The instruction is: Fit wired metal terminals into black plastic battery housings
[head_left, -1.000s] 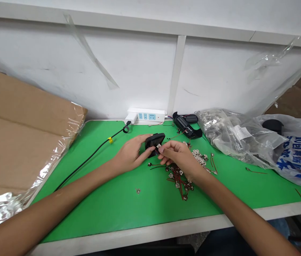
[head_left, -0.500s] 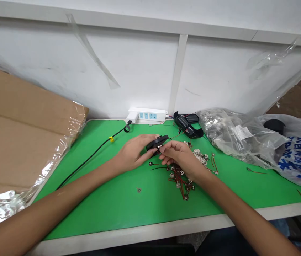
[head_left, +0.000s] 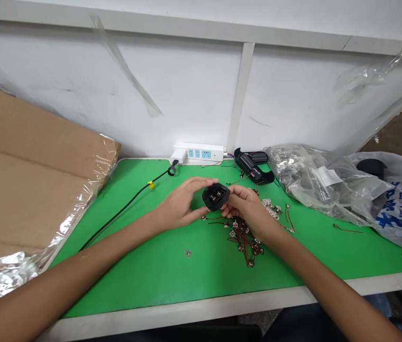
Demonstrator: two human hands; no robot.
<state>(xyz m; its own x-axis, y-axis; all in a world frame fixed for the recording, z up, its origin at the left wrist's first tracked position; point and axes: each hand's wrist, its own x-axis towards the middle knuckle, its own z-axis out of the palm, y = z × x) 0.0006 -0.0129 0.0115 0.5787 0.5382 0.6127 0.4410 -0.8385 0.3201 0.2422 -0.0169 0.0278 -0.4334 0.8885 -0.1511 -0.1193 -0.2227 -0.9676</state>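
A small black plastic housing [head_left: 208, 197] is tilted toward me, its hollow side showing with shiny metal contacts inside. My left hand [head_left: 179, 205] grips it from the left, fingertips along the top and thumb at the lower edge. On the right side, my right hand [head_left: 245, 206] pinches its edge between thumb and fingers, the lower fingers curled behind. Just below the right hand lies a heap of metal contact plates with red and black wires [head_left: 245, 240]. A pile of bare metal contact plates [head_left: 271, 210] is beside that wrist.
A white power strip [head_left: 201, 153] with a plugged-in black cable [head_left: 126, 205] sits by the wall. Black battery holders [head_left: 253, 167] lie right of it, then plastic bags [head_left: 308, 183]. Cardboard [head_left: 37, 175] leans at left. One loose contact plate [head_left: 187, 253] lies near the front.
The black housing has turned from edge-on so that its hollow inside faces me. My right hand has shifted from its underside to its right edge.
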